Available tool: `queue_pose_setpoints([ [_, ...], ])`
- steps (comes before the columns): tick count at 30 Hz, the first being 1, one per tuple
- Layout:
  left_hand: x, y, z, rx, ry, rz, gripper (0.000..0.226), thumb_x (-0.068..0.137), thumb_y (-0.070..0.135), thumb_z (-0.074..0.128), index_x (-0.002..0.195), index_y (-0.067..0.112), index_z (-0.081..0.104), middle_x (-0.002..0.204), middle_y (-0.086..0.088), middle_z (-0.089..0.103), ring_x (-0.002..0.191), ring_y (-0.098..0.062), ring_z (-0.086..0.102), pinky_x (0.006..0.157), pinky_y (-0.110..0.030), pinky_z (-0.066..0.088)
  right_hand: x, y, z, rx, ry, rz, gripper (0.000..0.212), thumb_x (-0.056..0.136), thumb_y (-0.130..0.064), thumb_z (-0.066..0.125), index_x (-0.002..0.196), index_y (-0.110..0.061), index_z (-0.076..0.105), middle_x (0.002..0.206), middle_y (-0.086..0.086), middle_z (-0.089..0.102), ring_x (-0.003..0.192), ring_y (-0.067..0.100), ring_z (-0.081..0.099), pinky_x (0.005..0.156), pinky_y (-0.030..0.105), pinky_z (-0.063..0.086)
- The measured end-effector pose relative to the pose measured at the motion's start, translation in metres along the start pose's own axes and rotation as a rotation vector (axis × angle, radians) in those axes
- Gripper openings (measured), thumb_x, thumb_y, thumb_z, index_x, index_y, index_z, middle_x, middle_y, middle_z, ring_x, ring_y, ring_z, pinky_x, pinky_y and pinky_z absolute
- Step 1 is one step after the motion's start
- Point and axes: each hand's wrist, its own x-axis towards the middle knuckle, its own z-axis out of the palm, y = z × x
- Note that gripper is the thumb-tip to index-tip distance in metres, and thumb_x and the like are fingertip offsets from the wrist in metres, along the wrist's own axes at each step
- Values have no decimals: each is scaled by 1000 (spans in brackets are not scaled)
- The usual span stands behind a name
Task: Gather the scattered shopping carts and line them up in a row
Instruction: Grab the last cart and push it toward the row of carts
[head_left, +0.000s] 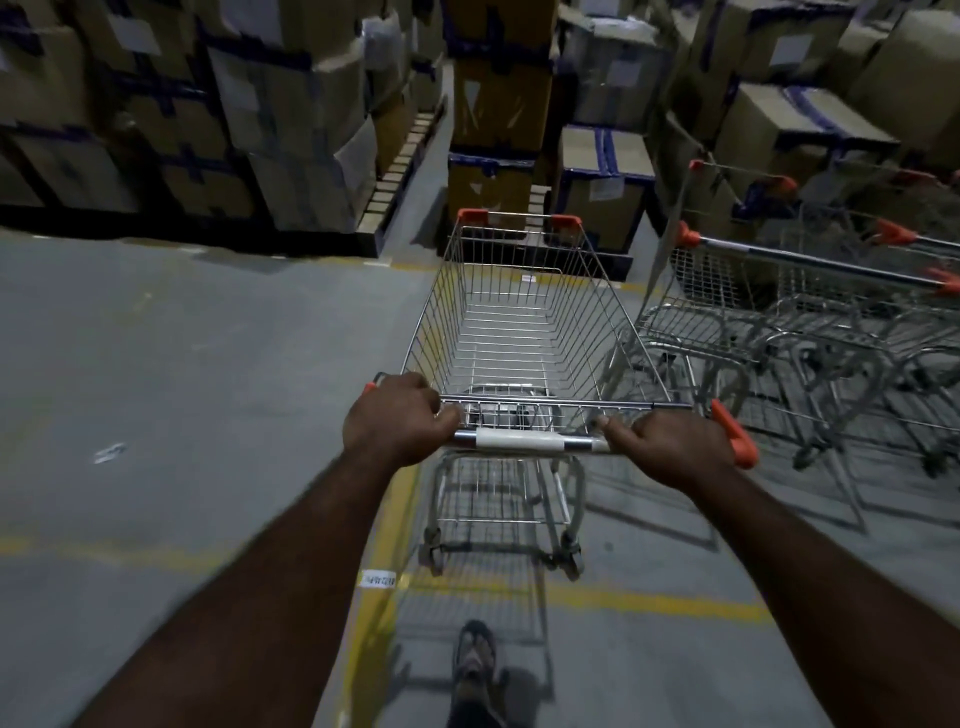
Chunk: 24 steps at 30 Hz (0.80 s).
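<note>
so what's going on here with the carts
A person grips the handle of an empty shopping cart, with the left hand and right hand near its two ends. The cart points toward stacked cardboard boxes. Just to its right stand several other carts, seemingly nested together. The held cart is beside them, not yet lined up with them.

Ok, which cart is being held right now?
The empty cart straight ahead: the left hand and right hand grip its handle. The carts on the right stand untouched.
</note>
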Motion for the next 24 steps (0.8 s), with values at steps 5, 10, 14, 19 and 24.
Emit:
queue_pose_setpoints([
  [5,61,-26,0,8,-19,-13,63,81,68,29,95,27,76,111,9,62,103,-19,55,77,-32,48,62,-17,-12,15,-39,3,80,90,-79,13,59,-23,61,63,-5,54,66,15,52,82,34,42],
  [10,122,-52,-1,16,-38,-18,65,81,68,28,92,26,75,105,7,59,102,-19,55,76,-33,50,127,-28,-17,-27,-26,6,87,90,-80,12,71,-20,72,62,-5,53,74,21,57,74,31,41],
  [14,160,-70,0,15,-46,-16,70,79,70,23,92,26,75,102,7,57,101,-19,54,74,-33,50,167,-35,-21,1,-12,2,86,89,-81,12,75,-22,73,63,-4,57,72,20,60,70,30,41],
  [19,191,-82,-1,8,-67,-9,71,78,71,22,93,27,75,103,7,56,101,-18,53,76,-34,49,194,-42,-25,21,-38,15,87,88,-82,9,74,-23,72,65,-2,59,67,15,58,71,30,42],
  [24,213,-91,-3,0,-75,15,69,79,70,22,93,27,75,102,8,55,100,-17,53,75,-34,49,213,-49,-27,47,-40,30,85,90,-80,10,75,-23,72,66,-3,60,65,11,57,75,30,43],
])
